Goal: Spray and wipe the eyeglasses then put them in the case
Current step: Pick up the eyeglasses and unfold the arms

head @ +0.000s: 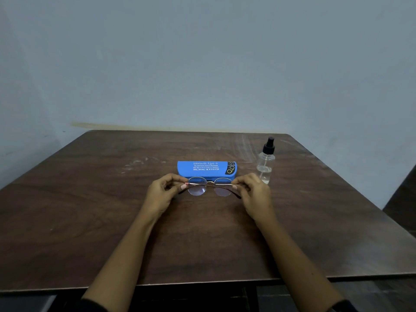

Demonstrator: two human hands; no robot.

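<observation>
Left hand (pixel 162 191), right hand (pixel 253 191) each pinched one end of eyeglasses (pixel 209 188) — temples seemingly folded | case (pixel 206 168) closed at 12 o'clock, spray bottle (pixel 266 161) at 2 | step wanted one hand freed, lenses untouched.

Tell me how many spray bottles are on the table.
1. The spray bottle stands upright on the table, right of the blue case, just beyond the right hand. None other shows.

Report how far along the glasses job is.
Done: nothing provable; the spray bottle stands apart from both hands. In hand: left hand and right hand pinch the folded eyeglasses by their ends, before the blue case. Left: the case is closed, so opening it and putting the eyeglasses inside; spraying and wiping cannot be confirmed.
</observation>
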